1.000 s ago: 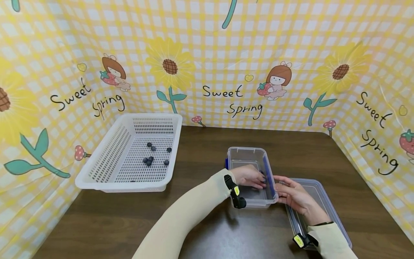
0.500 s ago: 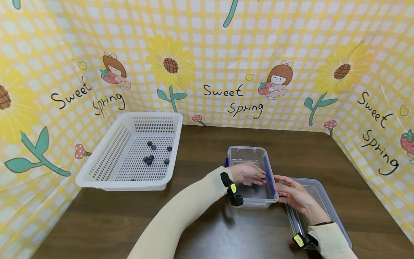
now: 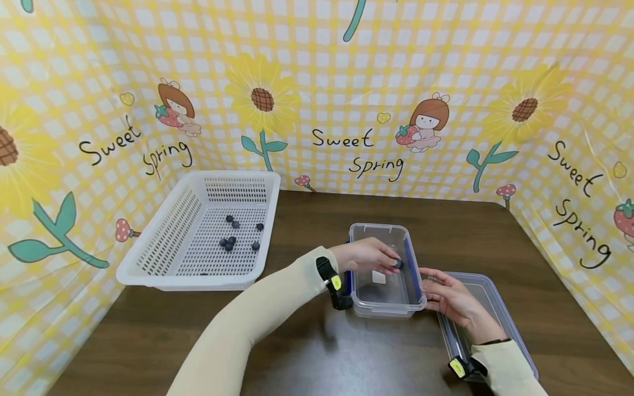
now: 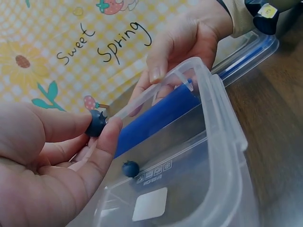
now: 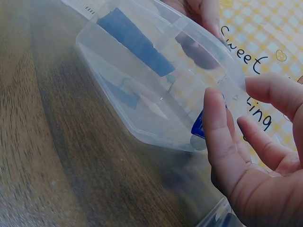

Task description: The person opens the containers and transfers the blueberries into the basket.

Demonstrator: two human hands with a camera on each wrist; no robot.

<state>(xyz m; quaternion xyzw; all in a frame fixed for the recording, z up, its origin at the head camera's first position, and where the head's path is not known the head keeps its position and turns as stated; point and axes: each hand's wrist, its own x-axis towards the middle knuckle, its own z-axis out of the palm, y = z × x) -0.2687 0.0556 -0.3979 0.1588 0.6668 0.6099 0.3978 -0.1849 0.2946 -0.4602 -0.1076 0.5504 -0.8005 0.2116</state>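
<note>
Left hand (image 3: 367, 255) pinches a blueberry (image 4: 96, 124) over the clear box (image 3: 391, 297), mid-table. Right hand (image 3: 448, 300), fingers relaxed, steadies the box's right wall. Advice: keep the pinch light; lift clear of the rim.

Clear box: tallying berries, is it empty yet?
Not empty: one blueberry lies on the clear box floor.

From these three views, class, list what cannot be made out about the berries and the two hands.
- Clear container: head view, left hand hides the floor's far part, so berry count unsure.
- Blueberry: left wrist view, fingers cover most.
- Right hand: right wrist view, cut by frame edge.
- White basket: berries too small to identify.
</note>
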